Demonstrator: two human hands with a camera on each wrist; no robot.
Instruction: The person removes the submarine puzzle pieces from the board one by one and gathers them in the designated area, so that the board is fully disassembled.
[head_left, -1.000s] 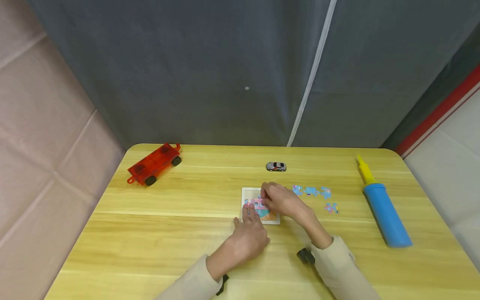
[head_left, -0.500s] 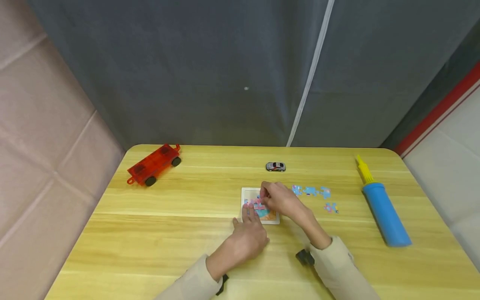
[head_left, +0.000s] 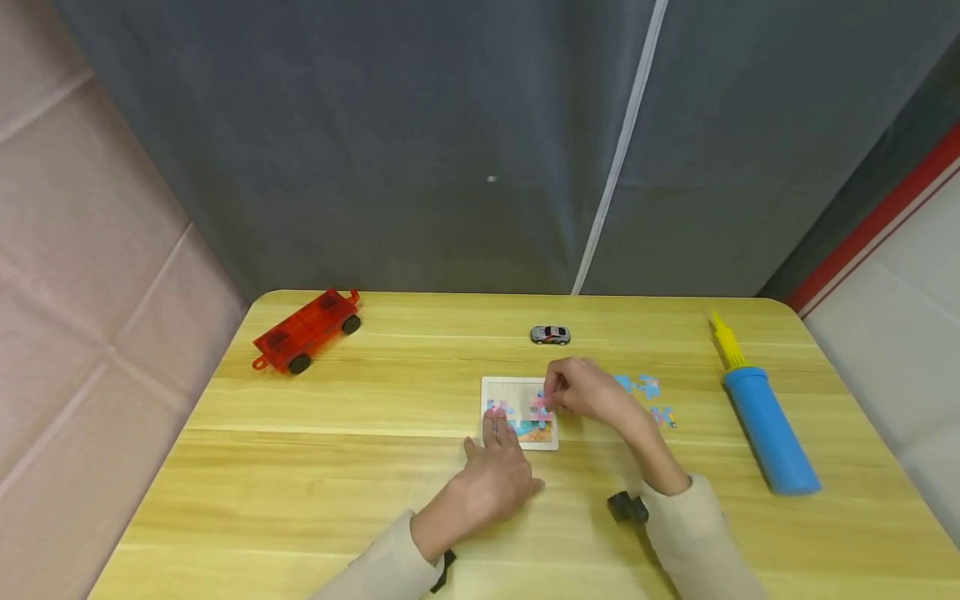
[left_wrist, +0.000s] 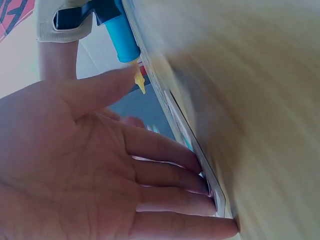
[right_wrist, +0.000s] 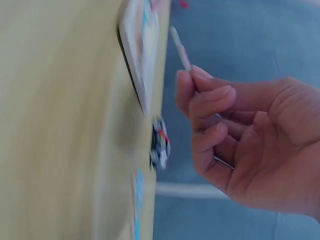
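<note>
A white puzzle tray [head_left: 517,380] lies mid-table, with pink, blue and orange jigsaw pieces along its lower part. My left hand [head_left: 498,477] rests at its lower left, fingers straight over the frame and pieces; in the left wrist view those fingers [left_wrist: 170,176] reach the tray's edge. Over the tray's right side, my right hand [head_left: 588,392] pinches a pink puzzle piece [head_left: 540,407] between thumb and fingertips. In the right wrist view this puzzle piece [right_wrist: 181,49] appears edge-on, held above the tray [right_wrist: 134,55].
Loose blue puzzle pieces [head_left: 648,386] and a pink-blue one [head_left: 663,416] lie right of the tray. A small silver toy car [head_left: 551,335] stands behind it. A red toy wagon [head_left: 307,332] is at the back left, a blue hand pump [head_left: 772,432] at the right.
My right hand has lifted a pink piece and shifted right with it, leaving a gap in the row beside my left fingers. The left hand stays put.
</note>
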